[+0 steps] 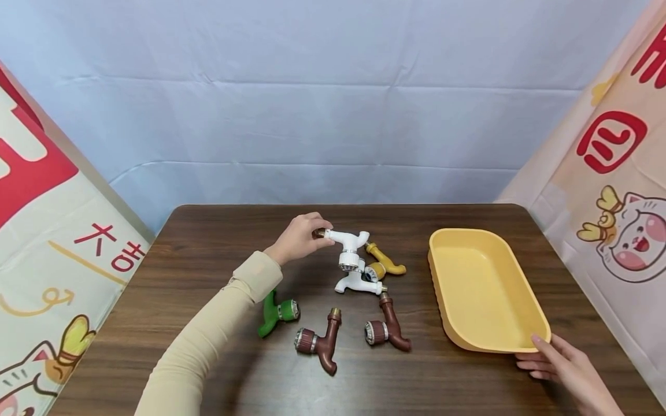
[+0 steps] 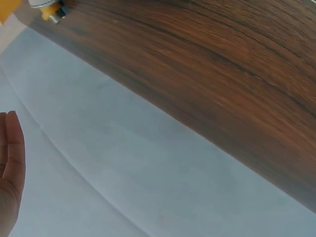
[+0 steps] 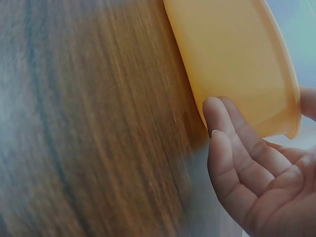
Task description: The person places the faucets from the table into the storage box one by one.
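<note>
My left hand [image 1: 304,238] pinches a white faucet [image 1: 347,241] by its brass threaded end, over the back middle of the table. Below it, and overlapped by it in the head view, lies a second white faucet [image 1: 359,283]. Beside these rests a yellow faucet [image 1: 386,263]. Only part of the left hand [image 2: 10,168] enters the left wrist view, at the edge. Far to the right, my right hand [image 1: 569,367] grips the near right corner of a yellow basin [image 1: 441,306], thumb on the rim and fingers against the outer wall [image 3: 237,59].
Nearer the front lie a green faucet [image 1: 272,315] and two brown faucets, one on the left [image 1: 326,346] and one on the right [image 1: 392,323]. All are on a dark wooden table [image 1: 218,242]. Pale cloth [image 1: 333,127] hangs behind, with printed cloths at both sides.
</note>
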`<state>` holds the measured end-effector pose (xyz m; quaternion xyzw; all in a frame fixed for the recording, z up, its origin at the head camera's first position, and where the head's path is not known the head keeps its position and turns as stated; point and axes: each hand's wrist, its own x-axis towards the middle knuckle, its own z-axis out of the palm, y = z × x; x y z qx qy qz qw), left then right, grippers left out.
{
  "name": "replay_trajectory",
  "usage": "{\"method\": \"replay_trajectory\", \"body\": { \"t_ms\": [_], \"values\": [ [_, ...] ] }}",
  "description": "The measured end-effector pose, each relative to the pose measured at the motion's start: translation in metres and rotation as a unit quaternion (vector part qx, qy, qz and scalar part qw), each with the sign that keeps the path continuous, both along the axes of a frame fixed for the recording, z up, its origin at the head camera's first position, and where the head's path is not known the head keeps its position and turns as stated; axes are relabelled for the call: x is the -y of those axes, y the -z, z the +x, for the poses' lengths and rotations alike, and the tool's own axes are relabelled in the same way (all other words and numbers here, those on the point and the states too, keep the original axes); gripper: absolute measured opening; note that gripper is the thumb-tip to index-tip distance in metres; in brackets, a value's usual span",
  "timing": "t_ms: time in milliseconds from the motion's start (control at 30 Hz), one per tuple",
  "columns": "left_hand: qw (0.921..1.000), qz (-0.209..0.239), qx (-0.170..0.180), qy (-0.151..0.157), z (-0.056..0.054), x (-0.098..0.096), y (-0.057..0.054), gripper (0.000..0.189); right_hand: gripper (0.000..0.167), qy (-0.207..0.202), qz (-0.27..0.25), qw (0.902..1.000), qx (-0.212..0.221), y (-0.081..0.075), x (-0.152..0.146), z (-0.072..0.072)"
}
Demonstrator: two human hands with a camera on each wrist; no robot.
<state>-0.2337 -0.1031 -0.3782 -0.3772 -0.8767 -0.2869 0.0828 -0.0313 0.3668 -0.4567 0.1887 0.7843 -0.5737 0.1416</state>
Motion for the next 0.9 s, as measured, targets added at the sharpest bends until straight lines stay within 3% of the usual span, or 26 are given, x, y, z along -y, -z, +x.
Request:
{"method": "replay_trajectory", "body": {
  "t_ms": [167, 400, 567, 900],
  "values": [
    [0.9998, 0.009, -0.016, 0.005, 0.003, -0.006, -0.002, 0.027, 0.049, 0.005, -0.01, 0.9999, 0.001, 0.002, -0.002, 0.0],
    [0.9988, 0.041, -0.024, 0.013, 0.006, -0.012, -0.001, 0.026, 0.018, 0.014, -0.039, 0.9991, -0.006, 0.006, -0.005, -0.001],
    [0.9976, 0.061, -0.024, 0.022, 0.006, -0.019, 0.001, 0.028, 0.015, 0.013, -0.04, 0.9991, -0.009, 0.006, -0.006, 0.0],
    [0.9981, 0.045, -0.032, 0.027, 0.009, -0.031, -0.003, 0.027, 0.01, 0.009, -0.041, 0.999, -0.012, 0.005, -0.005, 0.0]
  ]
}}
